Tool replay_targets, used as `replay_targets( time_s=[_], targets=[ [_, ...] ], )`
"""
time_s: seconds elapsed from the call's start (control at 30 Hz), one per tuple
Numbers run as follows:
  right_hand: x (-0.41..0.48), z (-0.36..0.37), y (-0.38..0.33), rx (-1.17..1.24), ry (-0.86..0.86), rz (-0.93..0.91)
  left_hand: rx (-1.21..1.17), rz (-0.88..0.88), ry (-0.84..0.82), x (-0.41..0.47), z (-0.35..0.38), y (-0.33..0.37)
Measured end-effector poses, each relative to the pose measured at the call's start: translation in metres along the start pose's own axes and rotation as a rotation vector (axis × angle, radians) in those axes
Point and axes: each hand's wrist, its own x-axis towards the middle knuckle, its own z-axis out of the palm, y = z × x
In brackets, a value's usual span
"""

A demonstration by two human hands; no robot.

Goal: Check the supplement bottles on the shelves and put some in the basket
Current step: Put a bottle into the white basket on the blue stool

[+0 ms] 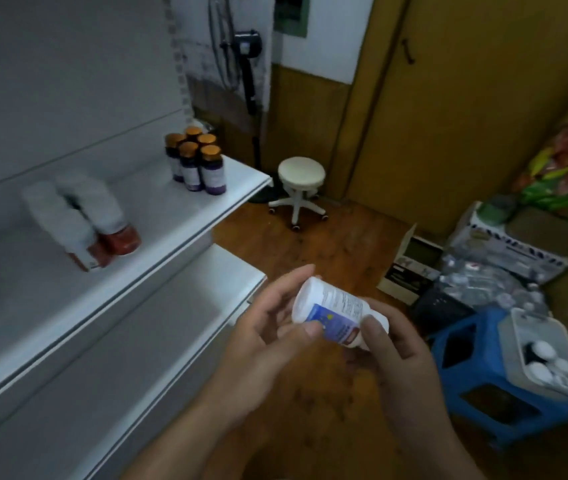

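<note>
Low in the middle, my left hand (261,341) and right hand (403,358) both held the bottle (336,311) on its side. It looked light, hard and smooth, best gripped round its middle.

Dim room: wooden floor (327,244), white round stool (301,171) by ochre doors (466,98), black standing fan (248,45) in corner.
</note>
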Motion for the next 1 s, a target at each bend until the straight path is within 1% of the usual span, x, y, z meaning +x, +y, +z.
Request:
replay_targets(
  time_s=[0.1,0.17,0.3,0.6,0.73,0.9,1.0],
  targets=[
    [0.006,-0.061,0.005,0.042,0.109,0.007,0.006,-0.016,-0.083,0.019,0.058,-0.012],
    [0.008,-0.099,0.007,0.096,0.168,0.029,0.01,-0.024,-0.108,0.03,0.096,-0.02],
    [0.01,-0.166,0.012,0.115,0.286,0.046,0.052,-0.082,-0.171,0.051,0.161,-0.041],
    [0.039,-0.252,0.045,0.163,0.578,0.138,0.104,-0.308,-0.374,0.115,0.246,-0.096],
    [0.074,-0.297,0.055,0.121,0.64,0.199,0.124,-0.366,-0.398,0.163,0.29,-0.13],
    [0.128,-0.357,0.061,0.104,0.712,0.268,0.136,-0.406,-0.508,0.241,0.348,-0.167],
    [0.154,-0.39,0.064,0.105,0.769,0.304,0.151,-0.428,-0.609,0.282,0.382,-0.191]
  ],
)
